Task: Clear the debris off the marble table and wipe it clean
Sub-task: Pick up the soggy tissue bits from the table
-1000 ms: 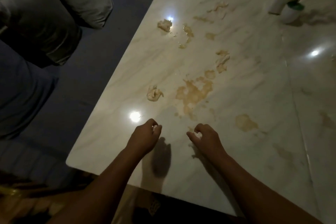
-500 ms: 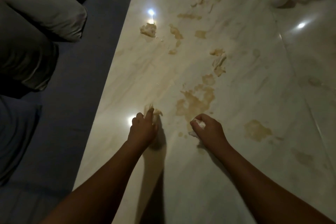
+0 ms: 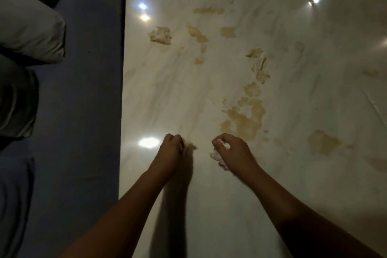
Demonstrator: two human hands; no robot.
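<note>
Entry, head view. Both hands work near the close end of the marble table [image 3: 167, 94], just beside each other.

- Left hand [image 3: 171, 150]: fingers curled, pinching a small tan scrap [image 3: 191, 146] that touches the tabletop.
- Right hand [image 3: 236, 151]: curled round a white crumpled tissue [image 3: 216, 156], which pokes out under the palm.
- Further debris: a crumpled wad [image 3: 160, 35] near the left edge, well apart from my hands; a torn strip [image 3: 260, 68] beyond the brown stain [image 3: 247, 120].

Handling, my estimate: paper-light, soft, probably damp, so it tears if I drag it. I would pinch the raised bulk and lift straight up.

Orientation: the wad is lumpy, with no clear long axis. The strip runs lengthwise away from me, leaning slightly right. I cannot tell whether it is stuck down.
</note>
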